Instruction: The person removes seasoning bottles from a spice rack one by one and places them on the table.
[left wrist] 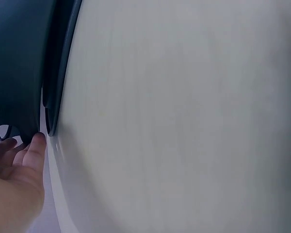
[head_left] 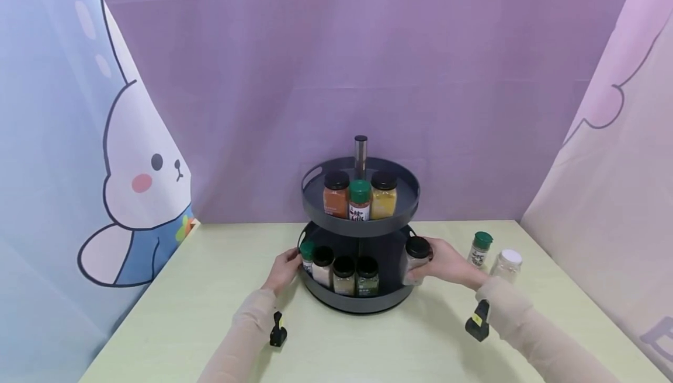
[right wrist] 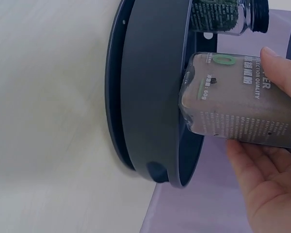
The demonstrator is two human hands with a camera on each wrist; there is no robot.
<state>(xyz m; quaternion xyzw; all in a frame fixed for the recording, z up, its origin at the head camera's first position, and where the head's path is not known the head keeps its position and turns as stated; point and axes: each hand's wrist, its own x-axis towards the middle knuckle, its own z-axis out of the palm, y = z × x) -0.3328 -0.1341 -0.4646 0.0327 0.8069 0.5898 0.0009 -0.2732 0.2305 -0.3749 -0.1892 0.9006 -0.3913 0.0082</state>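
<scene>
A two-tier dark grey turntable rack (head_left: 336, 300) stands on the table. My left hand (head_left: 284, 267) grips the lower tray's left rim, its fingers at the handle cutout in the left wrist view. My right hand (head_left: 446, 261) holds a black-lidded pepper jar (right wrist: 228, 97), thumb on one side and fingers on the other. The jar's base is at the lower tray's right rim, overlapping the tray in the right wrist view. Along the front of that tray stand a small green-capped bottle (head_left: 307, 254) and several black-lidded spice jars (head_left: 344, 281).
The upper tray (head_left: 315, 211) carries an orange jar (head_left: 336, 199), a green-capped bottle (head_left: 360, 203) and a yellow jar (head_left: 384, 199). On the table (head_left: 210, 289) at right stand another green-capped bottle (head_left: 478, 251) and a white-lidded jar (head_left: 507, 266). A purple cloth (head_left: 252, 108) hangs behind.
</scene>
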